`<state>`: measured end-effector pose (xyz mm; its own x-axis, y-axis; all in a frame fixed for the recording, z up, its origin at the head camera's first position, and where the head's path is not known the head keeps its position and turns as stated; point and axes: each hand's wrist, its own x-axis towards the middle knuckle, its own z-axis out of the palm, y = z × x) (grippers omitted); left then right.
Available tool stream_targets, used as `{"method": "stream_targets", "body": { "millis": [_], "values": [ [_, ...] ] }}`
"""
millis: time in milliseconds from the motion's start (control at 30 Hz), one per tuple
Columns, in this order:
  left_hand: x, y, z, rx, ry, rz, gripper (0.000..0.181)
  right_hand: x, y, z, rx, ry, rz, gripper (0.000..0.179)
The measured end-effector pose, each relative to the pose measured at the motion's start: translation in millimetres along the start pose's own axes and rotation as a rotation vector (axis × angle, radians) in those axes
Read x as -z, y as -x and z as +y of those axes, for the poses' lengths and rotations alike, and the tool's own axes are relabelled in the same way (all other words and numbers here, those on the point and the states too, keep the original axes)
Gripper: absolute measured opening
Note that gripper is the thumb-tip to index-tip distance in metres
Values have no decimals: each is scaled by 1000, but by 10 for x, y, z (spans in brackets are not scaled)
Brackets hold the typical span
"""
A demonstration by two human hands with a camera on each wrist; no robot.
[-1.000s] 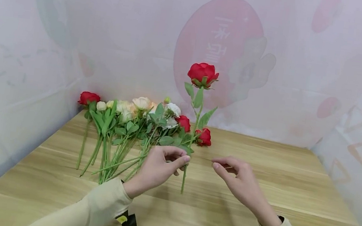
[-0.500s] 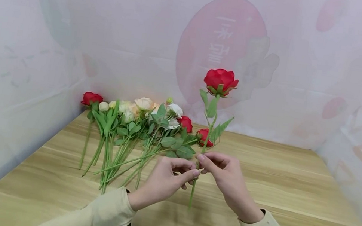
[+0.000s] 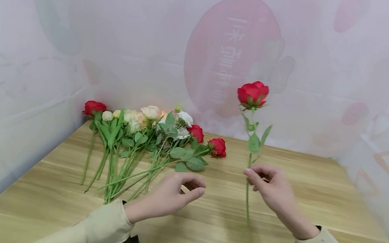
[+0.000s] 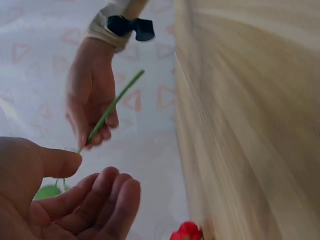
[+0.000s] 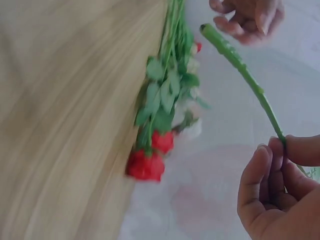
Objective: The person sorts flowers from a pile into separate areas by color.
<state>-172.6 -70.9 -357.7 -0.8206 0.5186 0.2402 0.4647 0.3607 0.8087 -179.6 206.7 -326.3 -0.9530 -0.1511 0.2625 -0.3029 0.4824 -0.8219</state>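
A single red rose stands nearly upright above the table, its green stem pinched between the thumb and fingers of my right hand. Leaves sprout from the stem below the bloom, and its lower end hangs free under the hand. To the left, my left hand is apart from the stem, fingers loosely bent with nothing between them. In the left wrist view, a gap shows between the left thumb and fingertips. Behind the left hand lies a row of flowers, among them a red rose at its right end.
The row of cut-stem flowers on the wooden table includes white flowers, peach flowers, and another red rose at far left. Printed cloth walls enclose the table's back and sides.
The left hand held the rose stem first; then both hands were on it. Now the left hand has let go, and the right hand has carried the rose rightward.
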Motion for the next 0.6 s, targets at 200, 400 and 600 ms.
{"method": "stream_targets", "body": {
  "millis": [200, 400, 600],
  "values": [
    [267, 69, -113, -72, -266, -10, 18, 440, 34, 271, 55, 218, 82, 20],
    [442, 121, -195, -94, -426, 40, 19, 896, 90, 645, 4, 358, 159, 27],
    [505, 146, -216, -84, -453, 57, 19, 1381, 86, 1090, -132, 411, 131, 35]
  ]
}}
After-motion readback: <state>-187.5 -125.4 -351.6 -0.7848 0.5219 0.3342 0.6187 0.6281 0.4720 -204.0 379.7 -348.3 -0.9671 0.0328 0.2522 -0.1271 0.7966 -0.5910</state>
